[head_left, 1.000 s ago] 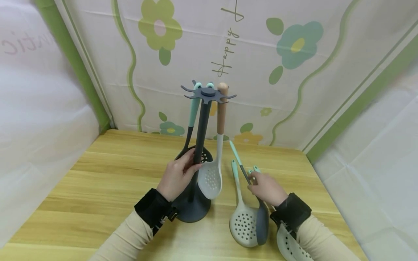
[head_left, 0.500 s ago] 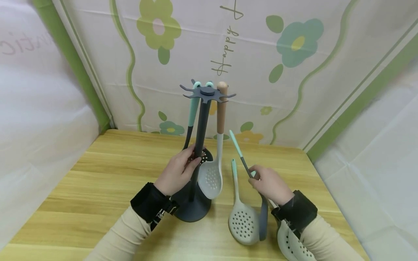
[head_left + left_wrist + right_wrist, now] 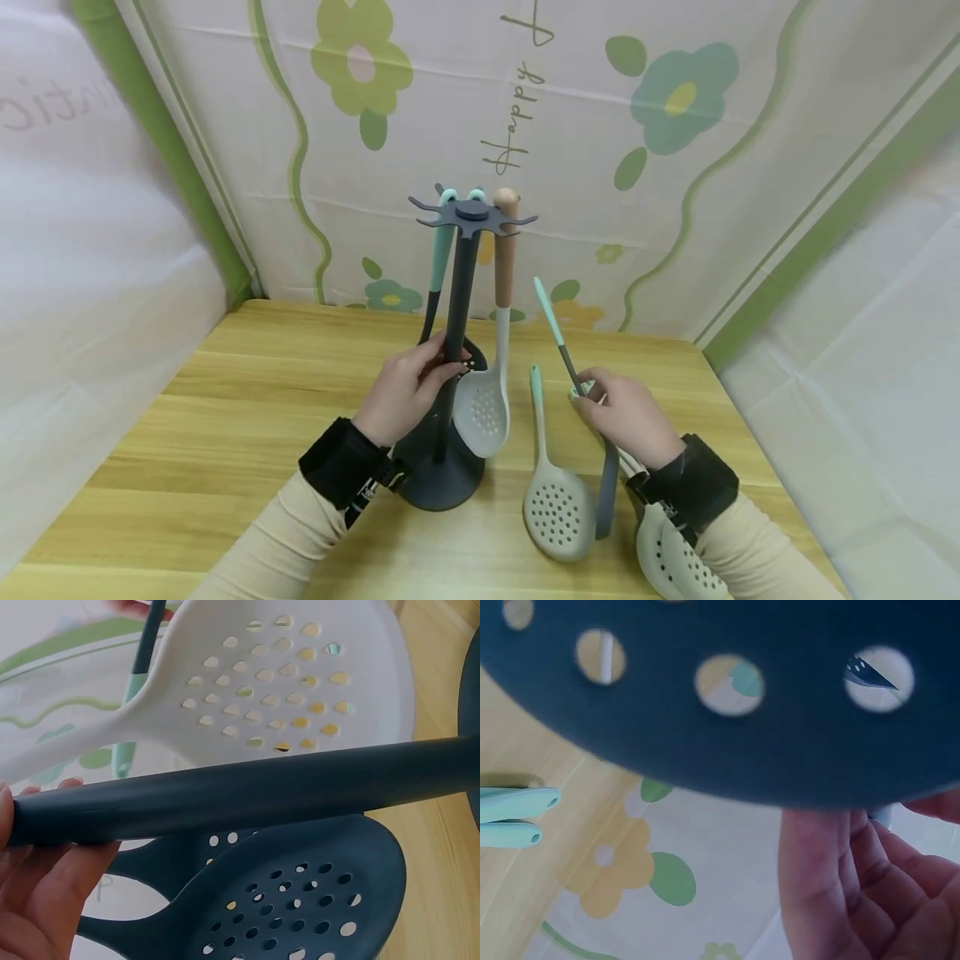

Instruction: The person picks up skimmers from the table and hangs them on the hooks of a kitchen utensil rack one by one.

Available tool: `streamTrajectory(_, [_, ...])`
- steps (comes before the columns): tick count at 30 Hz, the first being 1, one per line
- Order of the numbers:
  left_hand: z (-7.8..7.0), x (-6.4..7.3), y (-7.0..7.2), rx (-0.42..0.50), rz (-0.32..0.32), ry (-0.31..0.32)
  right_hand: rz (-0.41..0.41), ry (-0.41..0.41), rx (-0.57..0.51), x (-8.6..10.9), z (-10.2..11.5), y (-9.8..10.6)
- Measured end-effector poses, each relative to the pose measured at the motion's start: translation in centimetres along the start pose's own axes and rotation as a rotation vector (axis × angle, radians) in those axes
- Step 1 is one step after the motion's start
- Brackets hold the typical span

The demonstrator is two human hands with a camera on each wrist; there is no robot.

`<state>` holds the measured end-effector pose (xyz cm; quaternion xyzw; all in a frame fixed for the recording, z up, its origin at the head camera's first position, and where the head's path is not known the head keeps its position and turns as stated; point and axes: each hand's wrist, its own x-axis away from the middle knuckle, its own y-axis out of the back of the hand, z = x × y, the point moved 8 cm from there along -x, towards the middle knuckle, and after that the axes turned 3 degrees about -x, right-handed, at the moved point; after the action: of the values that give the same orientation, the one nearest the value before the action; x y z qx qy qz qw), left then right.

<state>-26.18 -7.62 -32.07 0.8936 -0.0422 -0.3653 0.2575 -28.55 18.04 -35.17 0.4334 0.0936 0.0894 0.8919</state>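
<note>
The dark perforated utensil (cropped by the right wrist view) partly hides the right hand.

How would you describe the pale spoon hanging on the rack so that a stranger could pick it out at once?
On the wood-grained table stands a dark upright rack, its post gripped by the person's left hand. In the head view, just right of that post, hangs a pale, perforated spoon. Its brown handle sets it apart from the mint handles near it.
</note>
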Motion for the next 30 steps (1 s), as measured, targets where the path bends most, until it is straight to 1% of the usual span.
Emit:
streamTrajectory(7, [0.2,0.2,0.2,-0.016,-0.028,0.003,-0.038,0.023,0.018,0.2,0.6,0.8])
streamTrajectory(12, [0.2,0.3,0.2,-0.025,-0.030,0.011,-0.066,0.032,0.002,0.3,0.8,1.1])
streamTrajectory(17, [0.2,0.3,0.3,-0.028,-0.032,0.016,-0.074,0.031,-0.014,0.3,0.8,1.2])
streamTrajectory(23, [0.2,0.4,0.3,-0.018,-0.045,0.022,-0.123,0.057,-0.029,0.4,1.2,1.6])
streamTrajectory(30, [0.2,0.5,0.4,-0.013,-0.065,0.036,-0.166,0.073,-0.076,0.9,2.0,2.1])
